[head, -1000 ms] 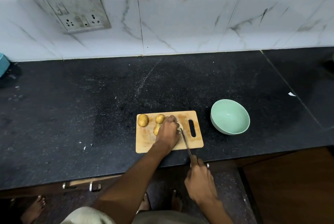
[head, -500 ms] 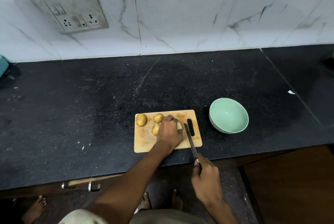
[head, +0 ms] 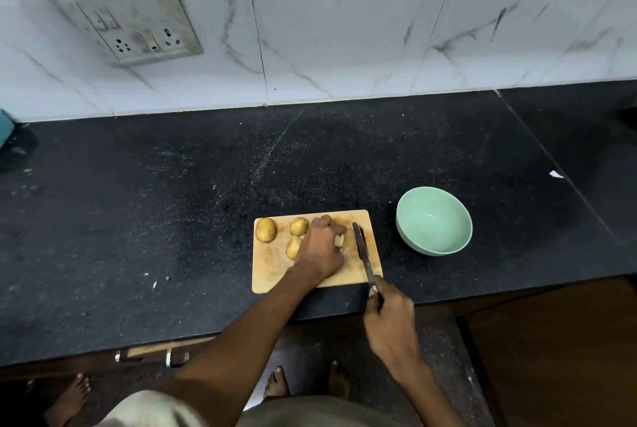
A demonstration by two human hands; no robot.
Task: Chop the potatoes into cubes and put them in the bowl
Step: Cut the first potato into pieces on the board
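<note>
Wooden cutting board (head: 272, 275) lies at the counter's near edge, long axis 9-to-3 o'clock, handle slot at its 3 o'clock end mostly under the knife (head: 362, 251). Knife blade runs from about 5 o'clock up to 11 o'clock, tip pointing away from the person, over the board's right part. Right hand (head: 391, 320) grips the handle, fingers curled; handle itself almost wholly hidden. Left hand (head: 322, 247) sits mid-board, fingers curled over a pale cut potato piece (head: 339, 240); most of the piece hidden. Two whole potatoes (head: 265, 229) at the board's 10–11 o'clock; a potato half (head: 293, 246) partly under the left hand. Mint-green bowl (head: 433, 220) stands at 3 o'clock of the board, apart. Black granite counter (head: 138, 220).
</note>
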